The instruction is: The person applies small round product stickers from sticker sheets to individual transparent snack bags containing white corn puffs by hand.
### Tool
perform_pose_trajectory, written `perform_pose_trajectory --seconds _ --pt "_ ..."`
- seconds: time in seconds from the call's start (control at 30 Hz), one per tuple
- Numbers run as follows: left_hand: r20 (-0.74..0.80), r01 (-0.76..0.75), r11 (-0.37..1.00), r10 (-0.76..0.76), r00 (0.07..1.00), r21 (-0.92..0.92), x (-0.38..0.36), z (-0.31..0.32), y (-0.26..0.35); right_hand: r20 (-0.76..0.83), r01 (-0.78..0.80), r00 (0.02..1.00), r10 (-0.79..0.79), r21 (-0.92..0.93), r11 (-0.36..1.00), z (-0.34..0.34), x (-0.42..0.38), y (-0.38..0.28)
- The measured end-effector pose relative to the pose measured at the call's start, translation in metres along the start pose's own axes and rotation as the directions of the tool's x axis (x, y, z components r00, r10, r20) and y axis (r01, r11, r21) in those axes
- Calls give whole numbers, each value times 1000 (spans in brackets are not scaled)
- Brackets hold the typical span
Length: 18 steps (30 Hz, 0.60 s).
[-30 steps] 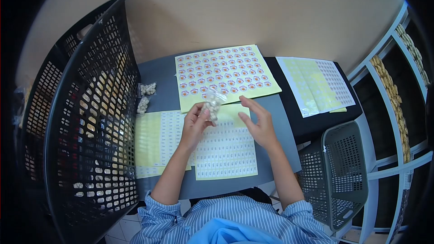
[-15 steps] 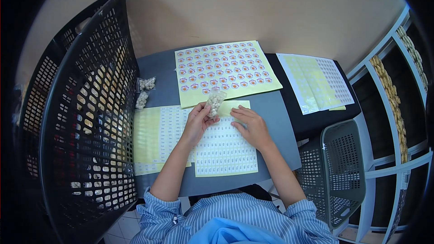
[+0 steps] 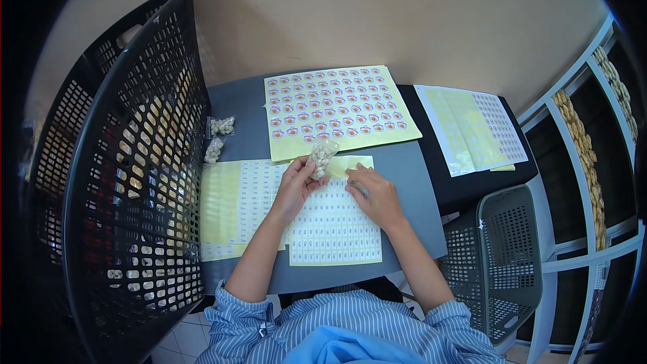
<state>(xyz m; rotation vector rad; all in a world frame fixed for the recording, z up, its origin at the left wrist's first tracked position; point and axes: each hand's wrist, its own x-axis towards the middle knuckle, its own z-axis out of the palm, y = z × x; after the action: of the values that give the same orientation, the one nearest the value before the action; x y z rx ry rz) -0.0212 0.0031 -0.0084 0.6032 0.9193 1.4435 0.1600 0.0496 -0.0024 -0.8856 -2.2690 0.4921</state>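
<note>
My left hand point(image 3: 292, 187) is closed on a small clear bag point(image 3: 321, 160) of whitish, nut-like pieces, held tilted above the sheets. Below it lies a sheet of small printed labels point(image 3: 335, 232), its top strip bare yellow backing. My right hand point(image 3: 377, 197) rests at the upper right of this sheet. Its fingers are bent onto the paper, with the thumb apart from them; nothing shows in its grasp. A second label sheet point(image 3: 222, 202), partly bare, lies under my left forearm. Two similar filled bags point(image 3: 221, 126) lie one in front of the other by the basket.
A tall dark perforated basket point(image 3: 135, 162) with many filled bags inside stands at the left. Round orange-and-white stickers cover a large sheet point(image 3: 337, 104) at the back. Another sticker sheet point(image 3: 465, 128) lies on black cloth. Right are a green basket point(image 3: 512, 256) and a rack point(image 3: 579, 256).
My right fingers, stretched flatter on the sheet before, are now more bent. My left hand still holds the bag, with little movement. The whole view has shifted slightly.
</note>
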Motion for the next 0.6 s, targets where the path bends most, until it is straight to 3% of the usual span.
perform_pose_trajectory --seconds 0.6 --pt "6 -30 998 30 1000 48 -4 2 2 -5 -54 999 54 40 998 0 1 -5"
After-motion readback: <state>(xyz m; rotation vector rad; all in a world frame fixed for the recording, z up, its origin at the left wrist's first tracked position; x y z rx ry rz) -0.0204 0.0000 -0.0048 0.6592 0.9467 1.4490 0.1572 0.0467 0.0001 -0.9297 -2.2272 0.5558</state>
